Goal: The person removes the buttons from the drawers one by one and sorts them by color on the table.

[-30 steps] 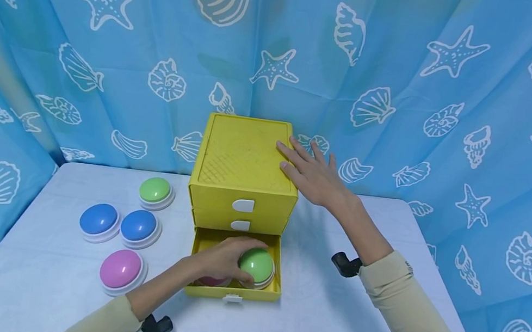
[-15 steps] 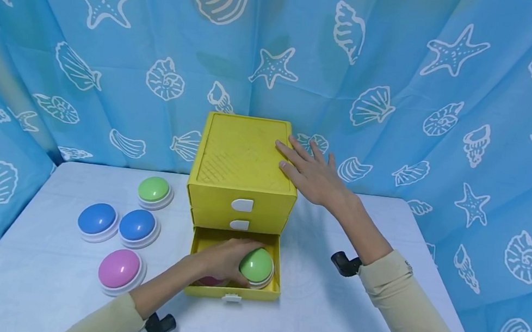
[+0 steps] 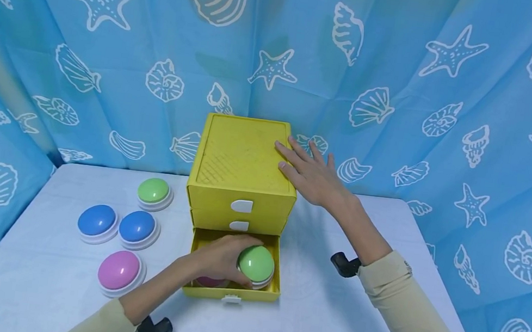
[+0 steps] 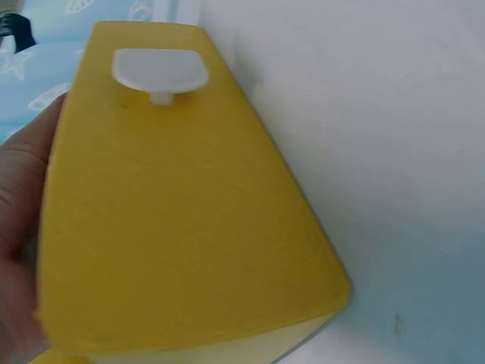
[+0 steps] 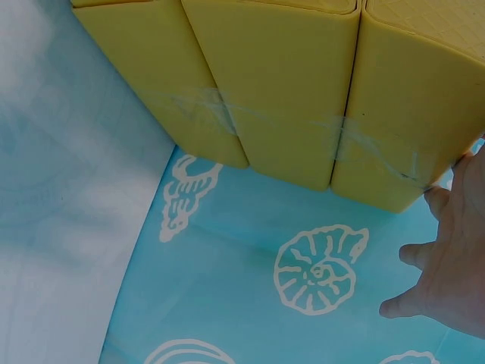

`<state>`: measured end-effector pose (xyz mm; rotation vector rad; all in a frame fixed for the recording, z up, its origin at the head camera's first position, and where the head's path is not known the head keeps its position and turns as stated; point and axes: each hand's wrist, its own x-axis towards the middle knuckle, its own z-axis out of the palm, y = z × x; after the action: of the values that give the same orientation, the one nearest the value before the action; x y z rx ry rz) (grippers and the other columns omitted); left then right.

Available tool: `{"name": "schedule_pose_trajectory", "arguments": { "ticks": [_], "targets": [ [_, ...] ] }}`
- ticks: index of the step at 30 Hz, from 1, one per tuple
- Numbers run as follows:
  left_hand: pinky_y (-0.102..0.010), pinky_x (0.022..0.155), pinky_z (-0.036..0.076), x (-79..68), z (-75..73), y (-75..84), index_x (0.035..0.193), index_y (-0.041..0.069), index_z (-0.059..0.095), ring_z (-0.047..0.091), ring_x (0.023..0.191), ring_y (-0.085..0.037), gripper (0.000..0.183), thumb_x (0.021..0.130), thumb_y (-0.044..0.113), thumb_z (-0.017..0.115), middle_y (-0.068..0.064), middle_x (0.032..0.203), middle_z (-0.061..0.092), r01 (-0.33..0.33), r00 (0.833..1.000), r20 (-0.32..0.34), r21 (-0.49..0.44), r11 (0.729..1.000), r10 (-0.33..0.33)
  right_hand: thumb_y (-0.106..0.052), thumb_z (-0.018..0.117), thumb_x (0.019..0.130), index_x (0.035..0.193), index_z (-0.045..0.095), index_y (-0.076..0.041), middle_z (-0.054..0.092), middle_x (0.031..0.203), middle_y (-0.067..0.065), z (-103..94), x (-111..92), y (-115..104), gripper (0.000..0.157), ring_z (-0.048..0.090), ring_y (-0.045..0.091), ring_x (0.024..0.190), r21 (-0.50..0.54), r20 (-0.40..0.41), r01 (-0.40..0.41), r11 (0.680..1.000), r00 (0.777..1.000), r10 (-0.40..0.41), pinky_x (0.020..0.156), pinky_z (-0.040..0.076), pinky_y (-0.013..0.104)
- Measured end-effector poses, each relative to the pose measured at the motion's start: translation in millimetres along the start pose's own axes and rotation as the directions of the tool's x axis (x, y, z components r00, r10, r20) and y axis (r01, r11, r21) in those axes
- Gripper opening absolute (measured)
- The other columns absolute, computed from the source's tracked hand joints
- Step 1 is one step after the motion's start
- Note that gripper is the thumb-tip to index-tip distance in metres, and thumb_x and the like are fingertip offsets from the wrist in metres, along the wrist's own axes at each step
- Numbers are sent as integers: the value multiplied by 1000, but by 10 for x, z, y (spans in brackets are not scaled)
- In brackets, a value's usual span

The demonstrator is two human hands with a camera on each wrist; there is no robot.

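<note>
A green dome-shaped push button [image 3: 256, 263] with a white base is in the right part of the pulled-out bottom drawer [image 3: 256, 295]. My left hand [image 3: 222, 258] grips it from the left, fingers at the back and thumb toward the front. Beneath that hand a pink push button [image 3: 211, 282] is partly hidden in the same drawer. The yellow drawer cabinet [image 3: 247, 155] has its two upper drawers closed. At its right top edge my right hand [image 3: 311, 175] rests with fingers spread. In the left wrist view the drawer front [image 4: 174, 212] hides most of the left hand.
On the white table [image 3: 307, 324], left of the cabinet, stand a green button [image 3: 153, 190], two blue buttons [image 3: 97, 219] and a pink button [image 3: 118, 269]. A blue shell-print curtain [image 3: 397, 49] hangs right behind the cabinet.
The left wrist has shifted slightly, with the hand still around the green push button in the drawer. My right hand and the cabinet have stayed in place.
</note>
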<state>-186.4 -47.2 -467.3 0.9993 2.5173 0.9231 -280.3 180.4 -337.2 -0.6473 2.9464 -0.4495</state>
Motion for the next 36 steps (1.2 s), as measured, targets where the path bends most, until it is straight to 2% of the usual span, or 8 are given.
{"name": "schedule_pose_trajectory", "arguments": {
  "ticks": [5, 12, 16, 22, 27, 32, 36],
  "targets": [
    [-38, 98, 50, -109, -90, 89, 141, 7, 54, 56, 115, -17, 83, 73, 39, 90, -1, 131, 59, 24, 999, -41, -32, 999, -26, -60, 18, 105, 160, 15, -38, 2, 166, -8, 0, -3, 0, 59, -7, 39, 150, 1, -3, 2, 1000, 1000, -2, 112, -5, 71],
    [-42, 101, 48, -302, -276, 250, 142, 6, 53, 53, 122, -20, 84, 73, 37, 90, -6, 136, 57, -6, 994, -112, -83, 997, -3, -60, 17, 104, 160, 16, -38, 3, 166, -8, 14, 0, 9, 60, -6, 39, 150, -2, -6, -1, 1000, 1000, 1, 111, -4, 72],
    [-44, 102, 47, -442, -402, 304, 144, 10, 51, 52, 124, -20, 85, 73, 38, 90, -5, 140, 55, 14, 992, -126, -111, 994, -28, -60, 17, 104, 160, 16, -37, 3, 166, -8, 14, -3, 10, 60, -6, 39, 150, -4, -9, 0, 1000, 1000, 0, 111, -4, 72],
    [-47, 101, 48, -719, -589, 291, 145, 17, 51, 52, 123, -20, 84, 74, 40, 89, 0, 139, 55, 61, 982, -166, -163, 985, -88, -59, 18, 105, 159, 15, -38, 3, 166, -8, 9, 5, 6, 59, -7, 38, 150, 5, -5, 0, 1000, 1000, 0, 111, -5, 71],
    [-55, 98, 49, -1012, -756, 224, 143, 18, 51, 52, 125, -28, 84, 73, 44, 88, -4, 139, 55, 167, 955, -216, -167, 972, -202, -60, 18, 104, 159, 14, -39, 2, 166, -8, 7, 12, 4, 59, -8, 38, 150, 4, 0, -6, 1000, 1000, 6, 111, -6, 72],
    [-60, 93, 50, -1294, -957, 93, 146, 15, 47, 52, 124, -38, 85, 76, 44, 86, -12, 143, 52, 220, 931, -265, -137, 966, -250, -60, 18, 104, 160, 14, -39, 1, 166, -9, 2, 7, -3, 60, -8, 38, 150, 1, 3, -7, 1000, 1000, 7, 111, -6, 72],
    [-64, 91, 49, -1475, -1130, -61, 151, 12, 41, 49, 124, -45, 88, 80, 41, 84, -21, 146, 46, 285, 908, -282, -131, 950, -311, -60, 18, 104, 160, 14, -38, 2, 166, -8, 1, 4, -7, 60, -7, 39, 150, 0, 3, -6, 1000, 1000, 6, 111, -5, 72]
  ]
}}
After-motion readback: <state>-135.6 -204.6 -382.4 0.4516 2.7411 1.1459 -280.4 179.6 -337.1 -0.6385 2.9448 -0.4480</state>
